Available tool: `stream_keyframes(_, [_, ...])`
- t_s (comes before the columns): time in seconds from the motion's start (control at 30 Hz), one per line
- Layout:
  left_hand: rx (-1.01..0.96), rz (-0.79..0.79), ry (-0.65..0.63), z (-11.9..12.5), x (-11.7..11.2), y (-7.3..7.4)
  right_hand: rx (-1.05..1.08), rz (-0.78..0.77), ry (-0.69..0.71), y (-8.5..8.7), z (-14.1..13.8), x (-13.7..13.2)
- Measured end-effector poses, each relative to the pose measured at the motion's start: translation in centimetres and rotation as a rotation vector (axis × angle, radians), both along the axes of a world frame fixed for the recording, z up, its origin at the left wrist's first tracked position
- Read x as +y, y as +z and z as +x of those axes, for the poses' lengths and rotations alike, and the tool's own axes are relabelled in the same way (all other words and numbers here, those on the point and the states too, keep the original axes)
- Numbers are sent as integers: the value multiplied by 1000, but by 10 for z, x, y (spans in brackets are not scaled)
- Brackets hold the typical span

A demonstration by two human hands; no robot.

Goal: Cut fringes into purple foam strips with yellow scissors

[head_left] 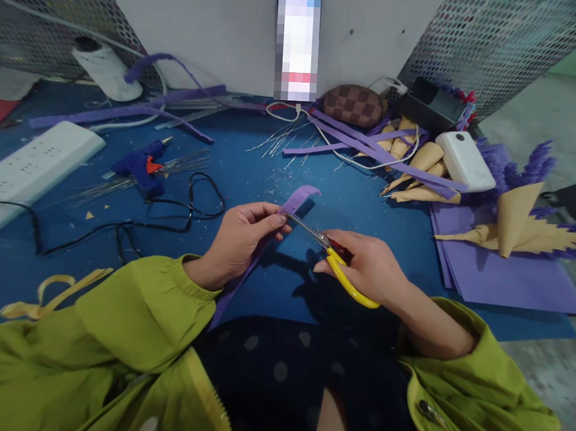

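Observation:
Between thumb and fingers, my left hand (248, 236) pinches a purple paper strip (298, 198). The strip's far end curls up past the fingertips and shows fine cuts along one edge; its other end hangs down beside my left sleeve toward my lap. My right hand (367, 261) grips yellow-handled scissors (345, 276). Their blades point left and reach the strip's edge right at my left thumb. Whether the blades are parted there is too small to tell. Small purple scraps lie on the blue mat (242, 168) beyond my hands.
On the left are a white power strip (39, 164), a blue glue gun (140, 166) with its black cord, and thin wires. A phone (297, 45) leans at the back. To the right lie paper-wrapped purple flowers (514, 214), purple sheets (511, 278), a white power bank (466, 162) and a checkered pouch (354, 105).

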State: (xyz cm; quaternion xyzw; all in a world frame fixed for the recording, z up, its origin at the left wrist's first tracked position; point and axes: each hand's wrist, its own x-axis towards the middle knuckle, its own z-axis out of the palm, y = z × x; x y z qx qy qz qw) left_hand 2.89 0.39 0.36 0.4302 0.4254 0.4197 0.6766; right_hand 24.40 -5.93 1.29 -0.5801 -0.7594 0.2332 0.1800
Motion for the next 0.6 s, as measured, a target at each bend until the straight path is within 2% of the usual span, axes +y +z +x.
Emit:
stream_keyframes(0.4, [12,-37,10,-1,-1,2,50,-58,-4,5,-1,0])
stream_keyframes(0.6, [21,-56,-13,0,-1,3,25,-36,5,1,-1,0])
